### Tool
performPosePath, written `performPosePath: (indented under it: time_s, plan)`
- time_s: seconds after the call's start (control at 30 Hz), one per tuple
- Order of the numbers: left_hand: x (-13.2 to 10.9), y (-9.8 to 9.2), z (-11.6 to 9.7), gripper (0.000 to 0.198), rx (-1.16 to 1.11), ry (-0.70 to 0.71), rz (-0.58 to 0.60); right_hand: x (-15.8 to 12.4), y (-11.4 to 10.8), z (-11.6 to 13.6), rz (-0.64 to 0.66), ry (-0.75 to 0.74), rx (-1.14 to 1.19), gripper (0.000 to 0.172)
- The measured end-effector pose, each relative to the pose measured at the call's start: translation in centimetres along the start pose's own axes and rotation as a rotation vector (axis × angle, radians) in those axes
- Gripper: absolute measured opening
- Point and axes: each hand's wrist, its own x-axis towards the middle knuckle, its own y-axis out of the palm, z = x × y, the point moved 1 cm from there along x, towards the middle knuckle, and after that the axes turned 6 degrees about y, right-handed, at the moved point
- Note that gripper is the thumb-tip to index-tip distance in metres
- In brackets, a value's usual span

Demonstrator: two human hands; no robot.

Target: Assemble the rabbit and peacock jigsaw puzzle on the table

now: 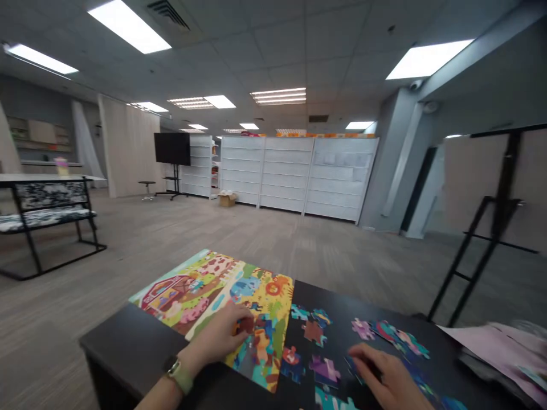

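A colourful cartoon jigsaw puzzle with a red barn and animals lies partly assembled on a black table, its corner overhanging the far edge. My left hand, with a watch on a green strap at the wrist, pinches a brown-and-orange jigsaw piece over the puzzle's lower edge. Several loose jigsaw pieces lie scattered on the black tabletop to the right. My right hand rests among them, its fingertips on a dark blue piece. I cannot tell whether it grips that piece.
A pink sheet lies at the table's right end. Beyond the table's far edge is a grey carpet. A black metal stand stands at the right, a black-framed bench at the left, and white shelving along the back.
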Motion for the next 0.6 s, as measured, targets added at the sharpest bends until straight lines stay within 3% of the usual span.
performPosePath:
  time_s: [0.2,0.43,0.6]
  plan:
    - [0.1,0.8,0.8,0.022,-0.042,0.032,0.034,-0.2,-0.7,2.7,-0.015,0.021,-0.040,0.029]
    - [0.1,0.9,0.9,0.024,-0.117,0.053,0.079,0.1,-2.0,1.7,-0.078,0.056,0.077,0.026]
    - [0.1,1.2,1.1,0.028,-0.138,0.050,0.084,0.4,-3.1,0.9,-0.212,0.097,0.042,0.029]
